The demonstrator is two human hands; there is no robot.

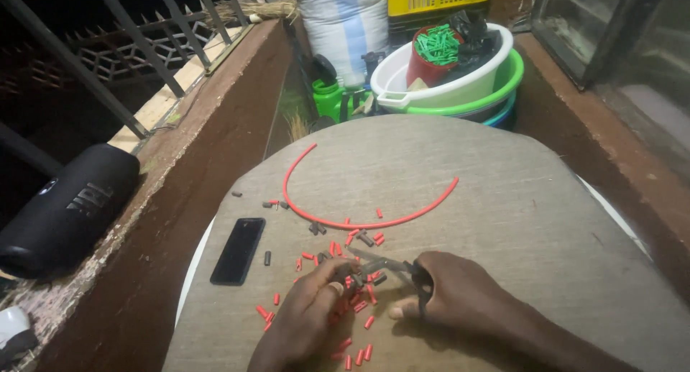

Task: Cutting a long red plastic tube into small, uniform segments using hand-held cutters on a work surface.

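Note:
My right hand (449, 293) grips the black handles of a pair of scissors (381, 265), whose blades point left toward my other hand. My left hand (309, 318) pinches a small dark piece of tubing right at the blade tips. Around both hands lie several short red tube pieces (363, 322) and a few dark ones (267, 257). A long red tube (338, 221) curves across the grey board (503, 199) just beyond them.
A black phone (238, 250) lies flat to the left of my hands. A black cylindrical speaker (65, 207) rests on the brown ledge at far left. Stacked plastic basins (460, 84) with a red cup of green pieces stand behind the board.

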